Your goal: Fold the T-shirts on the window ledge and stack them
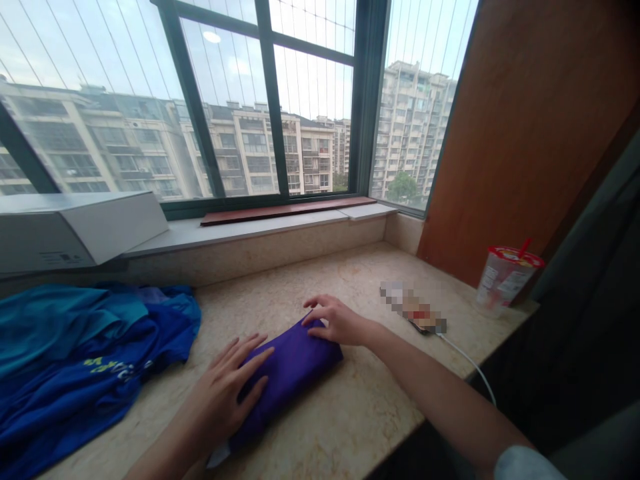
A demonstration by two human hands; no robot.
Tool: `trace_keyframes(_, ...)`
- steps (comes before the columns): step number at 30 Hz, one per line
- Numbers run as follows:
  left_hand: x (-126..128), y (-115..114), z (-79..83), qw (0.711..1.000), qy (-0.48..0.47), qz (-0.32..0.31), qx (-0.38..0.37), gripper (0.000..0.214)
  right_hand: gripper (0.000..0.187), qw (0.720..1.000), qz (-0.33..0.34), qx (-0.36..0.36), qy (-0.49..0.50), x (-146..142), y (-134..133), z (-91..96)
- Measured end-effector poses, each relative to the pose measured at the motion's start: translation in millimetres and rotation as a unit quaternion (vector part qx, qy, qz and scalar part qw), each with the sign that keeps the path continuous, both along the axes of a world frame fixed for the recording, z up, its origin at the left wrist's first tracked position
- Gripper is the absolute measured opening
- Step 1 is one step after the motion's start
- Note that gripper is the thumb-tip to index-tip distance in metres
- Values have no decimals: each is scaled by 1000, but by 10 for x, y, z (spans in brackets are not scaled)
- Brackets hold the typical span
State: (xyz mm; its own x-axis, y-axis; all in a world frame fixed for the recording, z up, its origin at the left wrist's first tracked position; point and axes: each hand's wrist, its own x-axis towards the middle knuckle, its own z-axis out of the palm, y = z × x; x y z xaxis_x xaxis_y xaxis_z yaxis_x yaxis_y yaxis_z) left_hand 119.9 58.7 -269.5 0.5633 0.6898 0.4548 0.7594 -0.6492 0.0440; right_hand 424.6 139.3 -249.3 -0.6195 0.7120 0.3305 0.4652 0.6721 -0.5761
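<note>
A purple cloth, folded into a flat oblong, lies on the stone-patterned window ledge. My left hand rests on its near left end, fingers stretched out and apart. At the far right end, my right hand touches the top edge with curved, spread fingers. Neither hand grips the cloth. A pale bit shows from under the purple cloth's near left corner, beside my left wrist; what it is, I cannot make out.
Blue garments lie crumpled at the left. Behind them a white box sits by the window. On the right are a blurred-out phone-like object with a white cable and a plastic cup with a red straw. The ledge drops off at its near right edge.
</note>
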Motion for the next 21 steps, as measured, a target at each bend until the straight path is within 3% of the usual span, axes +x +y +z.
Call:
trace_keyframes(2, -14, 16, -38, 999, 21, -2, -30, 39, 24, 996, 78, -27, -39, 45, -21, 80)
trace_keyframes(5, -64, 66, -56, 998, 28, 45, -28, 39, 49, 985, 125, -67, -101, 91, -27, 127)
trace_keyframes(8, -110, 67, 23, 999, 30, 25, 18, 36, 60, 985, 88, -75, -132, 114, 2, 78)
trace_keyframes(11, -110, -6, 121, 998, 37, -56, 3, 37, 56, 987, 31, -52, -149, 139, 46, 5)
trace_keyframes(13, -91, -54, 148, 996, 34, -78, -13, 41, 48, 989, -11, -6, -150, 162, 71, -19)
trace_keyframes(17, -66, -59, 144, 999, 28, -39, 0, 34, 34, 986, -34, 72, -147, 197, 89, -12)
trace_keyframes(21, -70, -39, 190, 999, 47, -3, 6, 28, 51, 987, 7, 28, -157, 198, 84, -12)
